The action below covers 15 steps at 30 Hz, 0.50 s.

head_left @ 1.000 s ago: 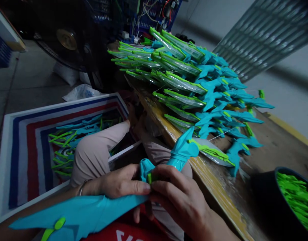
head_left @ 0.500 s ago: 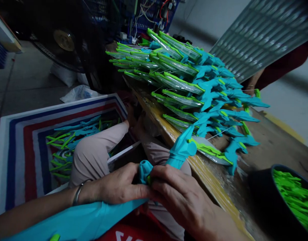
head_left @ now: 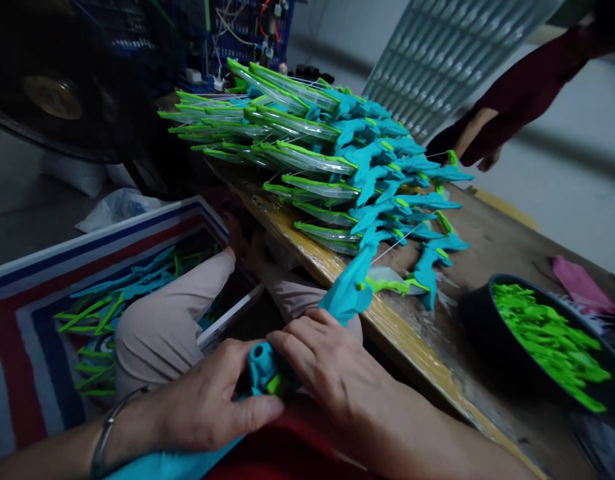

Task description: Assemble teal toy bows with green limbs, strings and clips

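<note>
A turquoise plastic toy bow (head_left: 346, 293) lies across my lap, with one arm rising toward the table edge and the other passing under my left wrist. My left hand (head_left: 207, 393) is closed round its middle, thumb beside a small green piece (head_left: 273, 385) and a round, hollow turquoise end. My right hand (head_left: 332, 360) is wrapped over the bow just beyond, its fingertips hidden. On the table, a large pile of similar turquoise bows (head_left: 372, 167) with green edges, clear film and white strings lies close ahead.
At right, a black basin (head_left: 480, 310) holds many green plastic parts (head_left: 547, 340). A striped, cloth-lined box (head_left: 17, 320) with more bow parts stands at left. A fan (head_left: 52, 97) is behind it. Another person (head_left: 517, 93) stands beyond the wooden table (head_left: 437, 340); pink cloth (head_left: 582, 283) lies on it.
The view has swung right, bringing more of the basin and the other person into sight. My right hand has shifted further over the bow, and more of the green piece shows by my left thumb.
</note>
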Tool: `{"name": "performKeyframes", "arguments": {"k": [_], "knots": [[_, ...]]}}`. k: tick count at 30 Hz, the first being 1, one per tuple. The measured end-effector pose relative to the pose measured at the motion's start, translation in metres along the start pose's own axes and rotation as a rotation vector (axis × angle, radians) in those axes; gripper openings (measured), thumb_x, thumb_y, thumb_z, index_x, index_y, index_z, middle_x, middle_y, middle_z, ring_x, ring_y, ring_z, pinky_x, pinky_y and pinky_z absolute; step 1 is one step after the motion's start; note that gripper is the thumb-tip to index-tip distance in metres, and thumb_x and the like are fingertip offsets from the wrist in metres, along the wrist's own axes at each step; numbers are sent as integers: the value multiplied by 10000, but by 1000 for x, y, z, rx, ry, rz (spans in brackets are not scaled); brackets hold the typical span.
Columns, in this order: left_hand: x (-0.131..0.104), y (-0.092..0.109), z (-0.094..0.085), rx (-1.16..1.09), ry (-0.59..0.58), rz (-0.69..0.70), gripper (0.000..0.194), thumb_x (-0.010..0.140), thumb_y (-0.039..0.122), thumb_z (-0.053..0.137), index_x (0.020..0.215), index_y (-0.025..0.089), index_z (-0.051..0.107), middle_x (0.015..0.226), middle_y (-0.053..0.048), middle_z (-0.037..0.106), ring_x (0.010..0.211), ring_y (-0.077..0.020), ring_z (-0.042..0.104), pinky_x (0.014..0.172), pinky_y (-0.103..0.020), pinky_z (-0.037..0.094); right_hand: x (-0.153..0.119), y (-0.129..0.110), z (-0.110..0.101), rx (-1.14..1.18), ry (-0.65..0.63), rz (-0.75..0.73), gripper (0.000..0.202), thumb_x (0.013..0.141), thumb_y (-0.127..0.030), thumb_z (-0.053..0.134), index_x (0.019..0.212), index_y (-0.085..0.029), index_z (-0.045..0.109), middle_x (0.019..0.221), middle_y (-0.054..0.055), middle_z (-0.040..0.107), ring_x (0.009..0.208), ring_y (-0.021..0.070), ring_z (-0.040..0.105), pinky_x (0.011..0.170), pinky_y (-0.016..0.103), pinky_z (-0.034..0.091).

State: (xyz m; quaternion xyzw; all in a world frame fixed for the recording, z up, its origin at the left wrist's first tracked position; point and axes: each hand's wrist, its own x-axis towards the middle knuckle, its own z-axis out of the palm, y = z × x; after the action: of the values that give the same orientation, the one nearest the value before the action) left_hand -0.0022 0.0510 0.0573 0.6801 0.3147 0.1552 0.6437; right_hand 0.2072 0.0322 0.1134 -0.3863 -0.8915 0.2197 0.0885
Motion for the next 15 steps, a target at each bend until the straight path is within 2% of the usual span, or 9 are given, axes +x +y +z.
{"name": "performKeyframes", "arguments": {"k": [5,7,9,12,15], "knots": [[-2,27,4,104,-58,39,118,838,198,634,953,212,616,955,21,672,874,-155,615,837,-214,495,-7,-7,-13,23,-150,-5,184,921,-182,685,1072,-140,588,1051,56,595,969,212,554,884,326,416],[-1,35,4,118,-78,45,179,839,196,601,1014,209,633,1021,-8,690,930,-175,632,876,-222,503,-9,-8,-15,57,-167,4,157,911,-161,680,1029,-145,578,1040,45,589,959,194,554,890,307,408],[0,40,6,114,-73,31,216,842,208,575,1043,208,652,1045,-28,709,963,-192,644,896,-227,507,-10,-8,-17,71,-179,-2,214,858,-150,719,1004,-146,564,1039,39,584,952,187,551,899,299,404],[-6,38,12,105,-30,6,235,848,263,533,1021,215,684,1022,-43,735,966,-215,659,847,-230,527,-11,-6,-18,68,-197,-5,331,763,-158,792,988,-147,549,1037,36,586,941,185,553,861,293,414],[-12,22,24,155,36,-43,294,821,347,510,1021,248,701,970,-37,751,917,-241,677,756,-257,551,-11,-4,-13,37,-200,-21,364,740,-212,824,959,-156,539,980,18,597,848,166,552,764,284,428]]}}
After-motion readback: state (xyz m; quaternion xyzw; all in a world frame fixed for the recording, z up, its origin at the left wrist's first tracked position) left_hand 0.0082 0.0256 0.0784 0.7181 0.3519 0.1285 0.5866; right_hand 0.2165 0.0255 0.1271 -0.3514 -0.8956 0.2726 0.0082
